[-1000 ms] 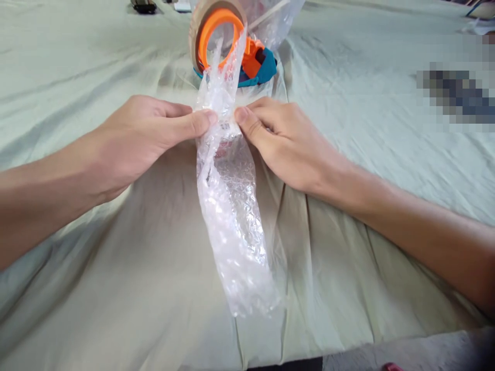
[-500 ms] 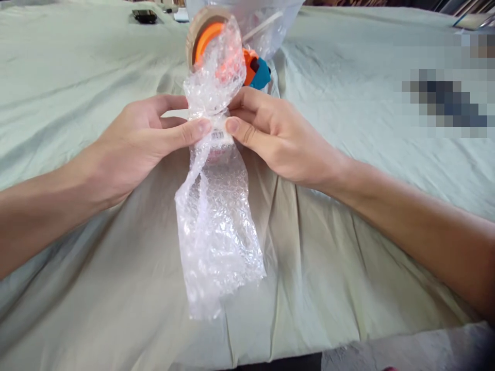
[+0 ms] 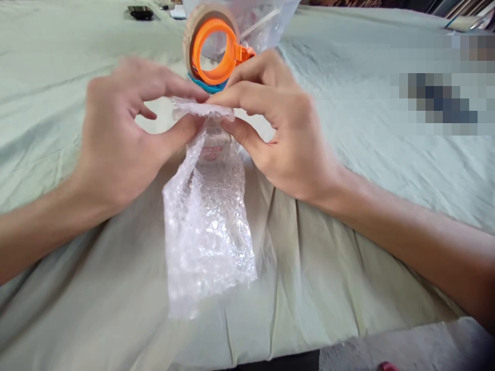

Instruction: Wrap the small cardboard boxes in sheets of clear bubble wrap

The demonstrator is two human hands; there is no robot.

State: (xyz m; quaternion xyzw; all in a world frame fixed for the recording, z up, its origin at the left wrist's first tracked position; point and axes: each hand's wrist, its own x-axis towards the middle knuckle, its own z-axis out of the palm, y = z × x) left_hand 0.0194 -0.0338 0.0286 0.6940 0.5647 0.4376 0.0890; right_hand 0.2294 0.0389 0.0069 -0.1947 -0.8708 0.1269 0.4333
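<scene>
A strip of clear bubble wrap (image 3: 207, 232) hangs down over the pale green cloth (image 3: 77, 288), wrapped round a small item with a red and white label (image 3: 212, 150). My left hand (image 3: 119, 134) pinches the top edge of the wrap from the left, thumb below and forefinger above. My right hand (image 3: 278, 123) pinches the same top edge from the right. The upper flap is folded flat between my fingertips. Both hands are raised a little above the cloth.
An orange and blue tape dispenser (image 3: 212, 49) with a brown tape roll stands just behind my hands. A clear plastic bag (image 3: 266, 18) lies behind it. A dark phone (image 3: 139, 11) rests at the far edge. The cloth's near edge runs along the bottom.
The upper flap of bubble wrap, which stood up in front of the dispenser, has been folded down flat. Both hands have risen and turned, so my fingers now grip the wrap from above.
</scene>
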